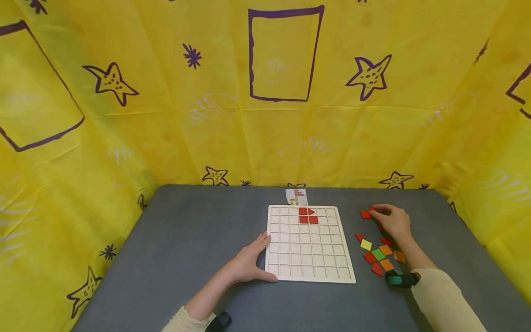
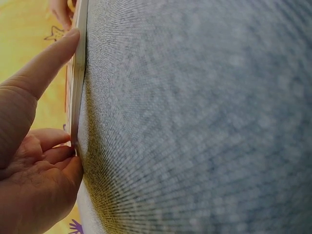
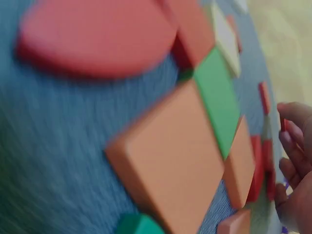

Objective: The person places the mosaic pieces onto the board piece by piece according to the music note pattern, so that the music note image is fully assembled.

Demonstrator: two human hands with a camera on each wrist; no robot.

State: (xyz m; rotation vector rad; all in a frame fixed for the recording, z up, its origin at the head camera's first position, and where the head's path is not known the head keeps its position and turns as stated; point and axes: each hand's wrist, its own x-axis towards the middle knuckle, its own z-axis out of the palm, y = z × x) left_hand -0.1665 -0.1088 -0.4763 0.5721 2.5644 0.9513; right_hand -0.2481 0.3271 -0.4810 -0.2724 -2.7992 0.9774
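Note:
A pale square board [image 1: 307, 273] with a raised grid lies on the table. Several red pieces fill cells near its far edge, among them a triangle [image 1: 311, 211]. My left hand [image 1: 249, 263] rests at the board's near left corner, fingertips against the left side and thumb along the front edge. In the left wrist view, the extended thumb [image 2: 53, 58] touches the board's rim [image 2: 78, 87]. To the right of the board, my right hand [image 1: 394, 222] pinches a small red tile [image 3: 282, 124] between its fingertips, beside another red tile [image 1: 365, 215] on the table.
Loose tiles lie right of the board, under and near my right forearm: a yellow square [image 1: 366, 245], a green square [image 1: 379, 254], an orange square [image 1: 386, 264] and several red pieces. A small printed card [image 1: 296, 197] is behind the board. Yellow patterned cloth [image 1: 282, 138] surrounds the grey table [image 1: 199, 230].

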